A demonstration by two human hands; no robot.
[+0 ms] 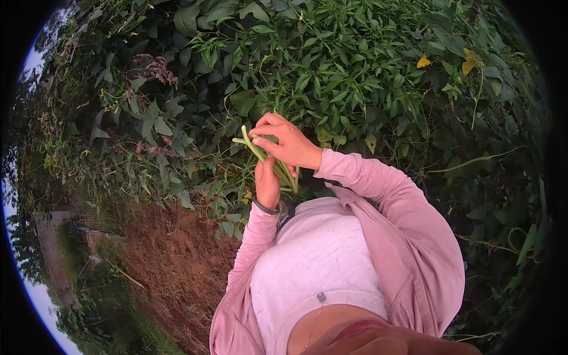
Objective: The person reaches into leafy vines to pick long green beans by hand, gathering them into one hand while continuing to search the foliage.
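A bundle of long green bean pods (284, 175) is held in my left hand (267, 182), which wears a dark bracelet at the wrist. Over the bundle's upper part lies my right hand (284, 140), its thumb and forefinger pinched on the tip of a green pod. Pale pod ends stick out to the left of the fingers. Part of the bundle is hidden behind my right hand. Both hands are close together, in front of the leafy plants.
Dense climbing vines (164, 124) and a bushy chili-like plant (337, 66) stand before me, with some yellow leaves. Dried brown leaves (159, 69) hang at the upper left. Reddish bare soil (182, 257) lies at the lower left, with a thin stick (132, 278) near it.
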